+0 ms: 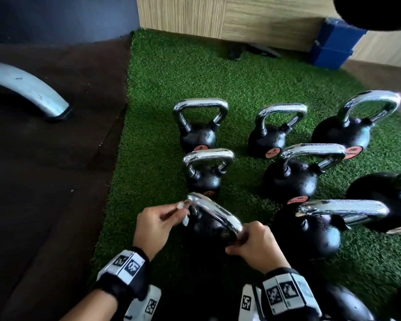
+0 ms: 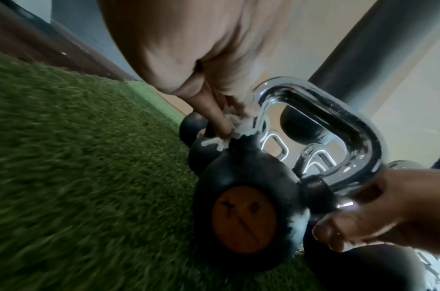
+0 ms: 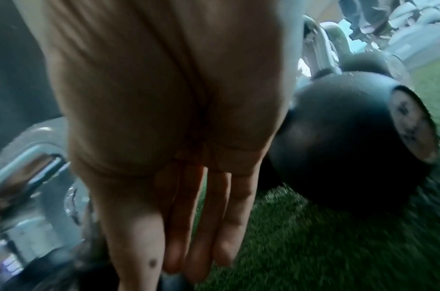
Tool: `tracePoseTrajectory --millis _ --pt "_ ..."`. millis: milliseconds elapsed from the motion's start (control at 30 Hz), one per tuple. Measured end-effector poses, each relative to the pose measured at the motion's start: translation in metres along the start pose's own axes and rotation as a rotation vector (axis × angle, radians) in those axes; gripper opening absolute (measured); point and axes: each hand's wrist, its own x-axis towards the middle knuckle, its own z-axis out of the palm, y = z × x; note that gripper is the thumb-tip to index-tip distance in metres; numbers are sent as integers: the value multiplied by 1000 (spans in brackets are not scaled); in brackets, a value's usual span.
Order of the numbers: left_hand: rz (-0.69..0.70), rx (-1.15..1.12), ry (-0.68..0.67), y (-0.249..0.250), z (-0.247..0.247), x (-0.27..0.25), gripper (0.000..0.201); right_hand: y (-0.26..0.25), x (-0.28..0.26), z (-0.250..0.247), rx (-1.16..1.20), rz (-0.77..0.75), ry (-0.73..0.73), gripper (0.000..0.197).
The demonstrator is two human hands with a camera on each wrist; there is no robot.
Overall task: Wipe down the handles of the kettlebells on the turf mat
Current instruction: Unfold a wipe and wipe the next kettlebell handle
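From the head view, the nearest kettlebell [image 1: 208, 225] stands on the green turf mat [image 1: 153, 126], others behind and right of it. The left hand [image 1: 159, 224] pinches a white wipe [image 1: 183, 213] against the left end of its chrome handle [image 1: 215, 214] — the right hand [image 1: 256, 243] curls round the right end.

Left wrist: wipe [image 2: 229, 135] bunched at the handle's base.

Right wrist: blurred — grip unclear there.
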Motion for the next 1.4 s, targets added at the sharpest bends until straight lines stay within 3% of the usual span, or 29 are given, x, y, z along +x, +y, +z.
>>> tracePoseTrajectory --millis 100,233,367,433,500,667,767,867,967,1167,1333,1400 --pt "-31 3 -5 13 20 23 19 -9 -6 1 -152 -124 -55 4" --pt "-28 81 -100 26 35 42 21 -19 -5 0 -142 -202 -194 16" --pt "-66 24 -230 24 26 40 10 -19 16 -7 27 -141 -39 12" --pt "-47 -14 -191 21 27 34 31 -22 26 -2 97 -86 -70 30" --pt "-24 45 -115 20 33 32 42 -25 33 6 136 -67 -184 34" --pt "51 134 -41 33 35 34 21 -20 35 14 291 -29 -206 32" --pt "117 147 -38 43 32 32 27 -18 34 18 323 -22 -177 38" --pt "29 154 -69 51 29 39 21 -18 35 20 330 -13 -166 37" --pt "-67 -38 -126 59 26 43 24 -19 37 20 320 -3 -166 33" --pt "-82 -48 -313 65 11 32 21 -18 36 20 341 -13 -149 32" --pt "-160 -221 -227 73 18 34 16 -19 41 20 370 5 -171 39" --pt "-224 -289 -275 71 18 29 20 -17 41 19 395 2 -185 35"
